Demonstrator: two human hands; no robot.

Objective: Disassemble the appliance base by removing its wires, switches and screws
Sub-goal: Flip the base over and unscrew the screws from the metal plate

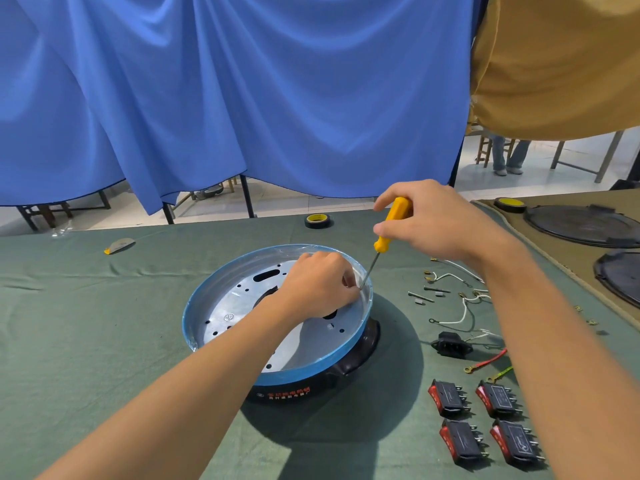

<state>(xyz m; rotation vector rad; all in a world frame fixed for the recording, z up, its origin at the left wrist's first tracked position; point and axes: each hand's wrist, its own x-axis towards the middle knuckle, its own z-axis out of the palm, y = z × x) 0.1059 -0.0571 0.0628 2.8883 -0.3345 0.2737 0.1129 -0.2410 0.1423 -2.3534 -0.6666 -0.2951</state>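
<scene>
1 base (239, 299) sits mid-table. Right of it lie 4 switches (448, 398), 1 socket (452, 344) and 1 red wire (490, 360). The right hand (440, 223) grips 1 screwdriver (393, 220) by its handle, tip inside the base rim. The left hand (318, 282) curls at that tip; whether it holds anything I cannot tell.

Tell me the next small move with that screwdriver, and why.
Probably turn the screwdriver to start loosening at its tip. The right hand grips the yellow handle, the tip sits at the inner right edge of the base, and the left hand curls beside it, seemingly steadying. Switches and wires already lie on the cloth.
</scene>
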